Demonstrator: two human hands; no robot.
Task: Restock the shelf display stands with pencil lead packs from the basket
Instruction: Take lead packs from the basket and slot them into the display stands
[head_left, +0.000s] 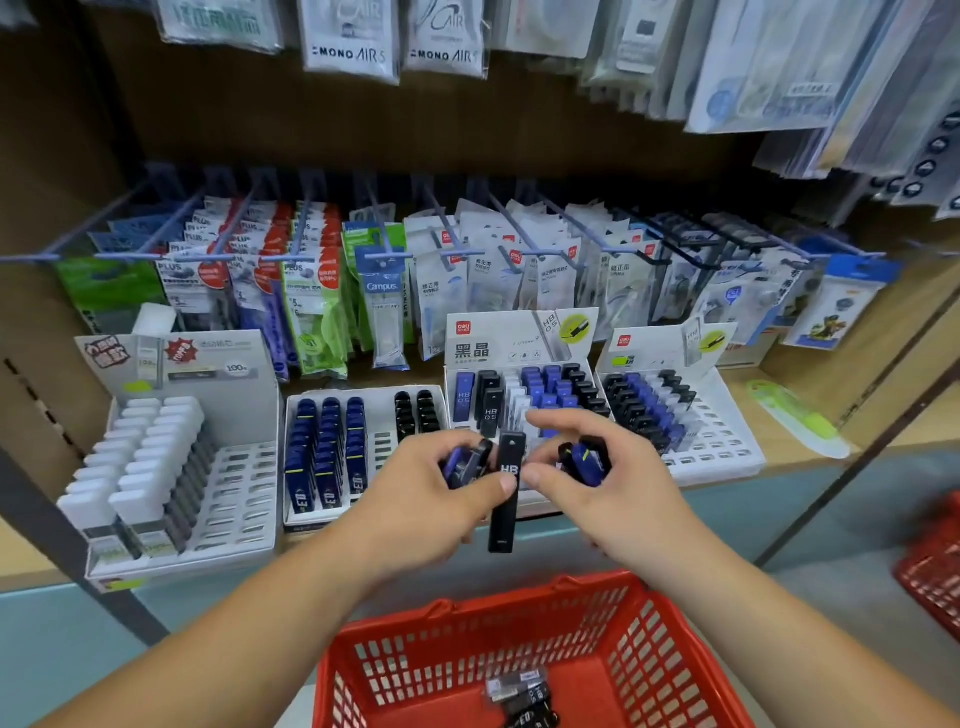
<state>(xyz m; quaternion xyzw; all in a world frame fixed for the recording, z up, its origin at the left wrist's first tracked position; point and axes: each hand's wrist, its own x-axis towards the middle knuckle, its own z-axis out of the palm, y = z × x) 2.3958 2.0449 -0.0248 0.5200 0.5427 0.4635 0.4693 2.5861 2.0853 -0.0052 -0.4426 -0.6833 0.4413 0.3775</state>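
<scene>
Red basket (524, 631), black lead pack (506, 499), white display stand (727, 457)

Blue peg hooks (387, 255) jut from the brown wooden shelving's back panel (363, 130).

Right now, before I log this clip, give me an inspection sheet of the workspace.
Surface: wooden shelf carrying four display stands, front slots partly unfilled.
Job's things: black HB pack upright between left hand and right hand; red basket below, loose packs on its floor.
Clutter: green packet lying loose on the shelf, right of the stands.
Grippers: left hand also grips a bunch of packs; right hand grips a blue pack.
Cables: nothing seen.
Surroundings: packets hanging on pegs behind the stands; MONO AIR packets above; second red basket at the right edge.
</scene>
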